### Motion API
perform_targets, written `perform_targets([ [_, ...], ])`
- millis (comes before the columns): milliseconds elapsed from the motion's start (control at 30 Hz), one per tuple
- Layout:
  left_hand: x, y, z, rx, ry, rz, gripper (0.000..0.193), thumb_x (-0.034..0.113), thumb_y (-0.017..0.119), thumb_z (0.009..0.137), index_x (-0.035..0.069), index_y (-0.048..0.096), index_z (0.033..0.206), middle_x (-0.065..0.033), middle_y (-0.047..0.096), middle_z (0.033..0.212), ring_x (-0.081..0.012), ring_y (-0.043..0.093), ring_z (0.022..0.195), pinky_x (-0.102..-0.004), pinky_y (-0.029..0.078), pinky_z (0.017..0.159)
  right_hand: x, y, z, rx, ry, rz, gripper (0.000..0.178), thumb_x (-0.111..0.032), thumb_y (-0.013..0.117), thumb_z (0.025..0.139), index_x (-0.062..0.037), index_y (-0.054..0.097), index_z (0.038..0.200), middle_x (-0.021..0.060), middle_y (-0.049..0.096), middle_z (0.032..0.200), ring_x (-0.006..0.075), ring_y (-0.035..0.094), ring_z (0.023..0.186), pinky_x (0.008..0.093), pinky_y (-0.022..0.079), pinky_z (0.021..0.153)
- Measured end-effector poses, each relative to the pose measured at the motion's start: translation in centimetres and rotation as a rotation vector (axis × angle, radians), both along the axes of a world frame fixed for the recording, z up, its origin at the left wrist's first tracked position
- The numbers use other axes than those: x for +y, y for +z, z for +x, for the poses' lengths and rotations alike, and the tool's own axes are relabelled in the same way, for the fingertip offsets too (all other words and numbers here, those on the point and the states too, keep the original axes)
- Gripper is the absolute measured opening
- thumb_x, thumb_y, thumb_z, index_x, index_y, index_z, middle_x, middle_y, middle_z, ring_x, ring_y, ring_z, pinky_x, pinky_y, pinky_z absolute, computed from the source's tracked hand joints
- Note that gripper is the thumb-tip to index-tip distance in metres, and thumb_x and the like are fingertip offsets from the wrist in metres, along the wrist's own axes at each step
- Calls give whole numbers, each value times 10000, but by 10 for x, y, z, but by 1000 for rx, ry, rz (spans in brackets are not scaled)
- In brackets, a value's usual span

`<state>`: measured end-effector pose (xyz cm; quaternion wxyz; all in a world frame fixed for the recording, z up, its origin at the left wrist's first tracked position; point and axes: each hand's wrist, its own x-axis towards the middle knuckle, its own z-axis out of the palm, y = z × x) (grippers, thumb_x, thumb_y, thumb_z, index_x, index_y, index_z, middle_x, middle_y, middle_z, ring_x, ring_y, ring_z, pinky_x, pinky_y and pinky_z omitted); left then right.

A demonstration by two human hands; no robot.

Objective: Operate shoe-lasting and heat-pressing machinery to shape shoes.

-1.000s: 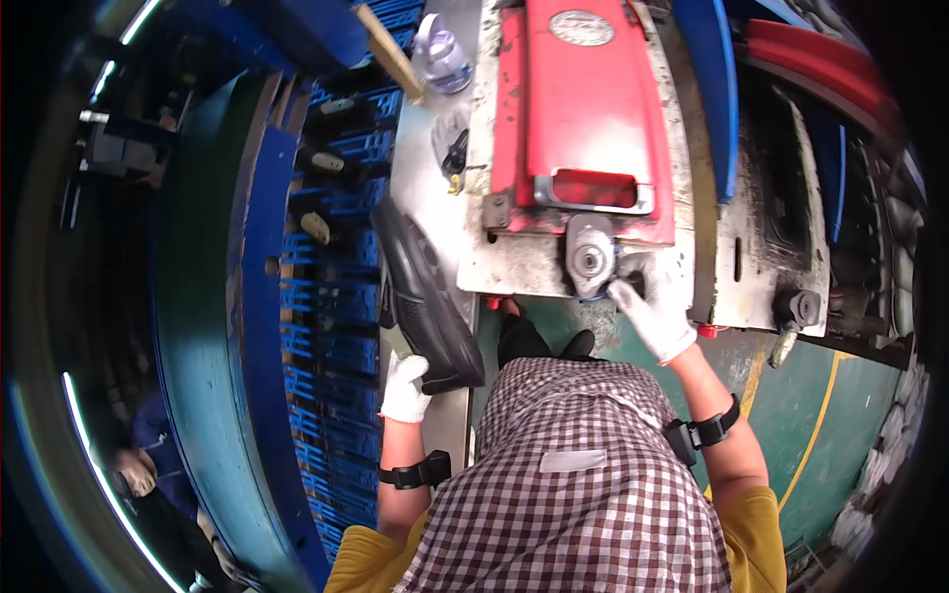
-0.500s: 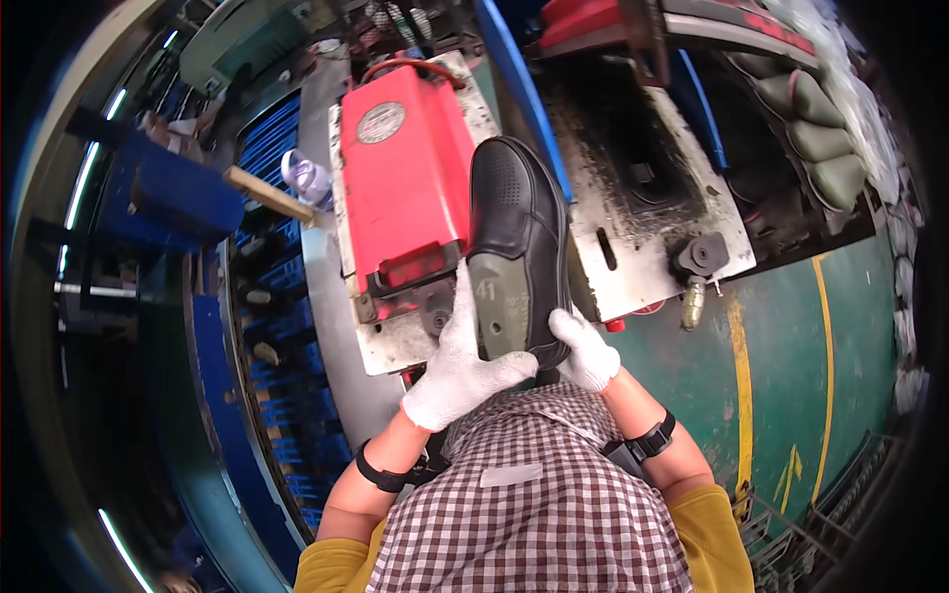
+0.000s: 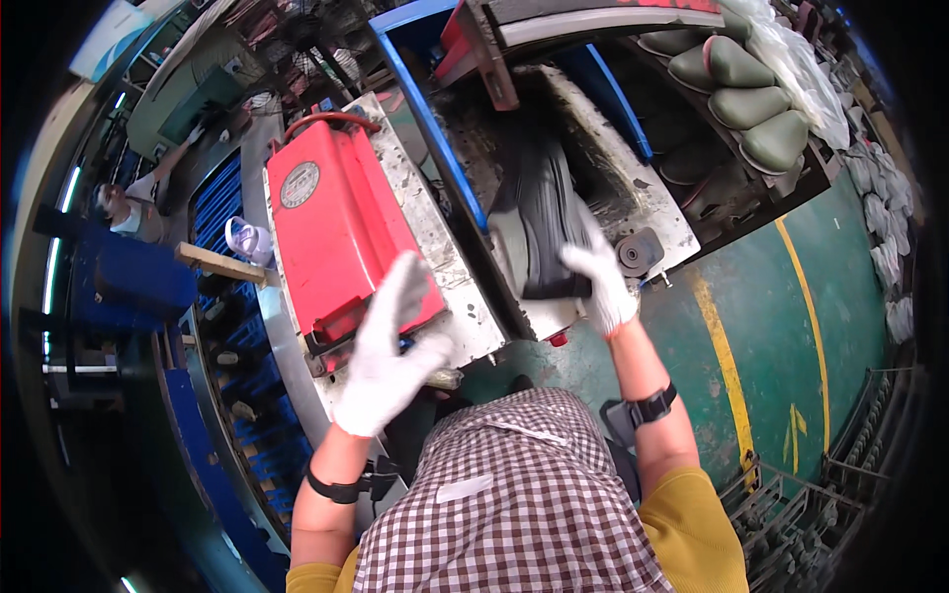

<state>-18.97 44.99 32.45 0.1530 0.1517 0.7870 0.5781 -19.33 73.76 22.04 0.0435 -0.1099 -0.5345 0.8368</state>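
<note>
Single head-worn fisheye view, steeply downward, close above hands and machine bench (image 3: pixel 450 267).

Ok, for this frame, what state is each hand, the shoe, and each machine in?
left hand: gloved, open, fingers spread, holding nothing, raised over the red machine
right hand: gloved, gripping the black shoe
black shoe: blurred, held at the open bay of the right machine
red machine: cover shut
right machine: bay open

I see a green painted floor (image 3: pixel 781 326) with yellow lines (image 3: pixel 727 356) at right. Blue crates (image 3: pixel 213 212) line the left side. Strip lights (image 3: pixel 51 277) glow at the far left edge. Grey-green moulded forms sit on a rack (image 3: pixel 751 109) at upper right.
</note>
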Motion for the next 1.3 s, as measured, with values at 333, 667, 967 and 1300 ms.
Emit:
perform_targets([
  [333, 58, 56, -91, 459, 120, 74, 773, 231, 736, 879, 32, 398, 1545, -151, 539, 1475, -271, 532, 1352, -414, 399, 1152, 78, -5, -154, -118, -96, 1677, 698, -326, 737, 689, -360, 631, 1377, 237, 615, 1142, 382, 641, 1078, 457, 541, 946],
  [667, 122, 95, -172, 749, 106, 194, 639, 245, 728, 901, 27, 502, 1457, -202, 609, 1359, -301, 603, 1262, -400, 474, 1068, 70, -39, -153, -176, -48, 1777, 700, -292, 690, 731, -381, 582, 1417, 191, 617, 1175, 361, 626, 1069, 445, 548, 905],
  [967, 211, 173, -247, 975, -264, -152, 589, 333, 654, 953, -27, 524, 1400, -233, 579, 1375, -329, 556, 1284, -384, 412, 1097, 70, -34, -151, -216, -68, 1781, 709, -292, 695, 724, -387, 578, 1416, 164, 612, 1156, 347, 630, 1061, 441, 546, 887],
  [1300, 222, 145, -229, 1030, -155, -76, 410, 232, 640, 921, 19, 628, 1271, -207, 661, 1197, -350, 643, 1117, -399, 491, 997, 73, -28, -147, -278, 52, 1735, 784, -424, 723, 748, -361, 497, 1496, 238, 579, 1339, 395, 597, 1211, 458, 507, 1019],
])
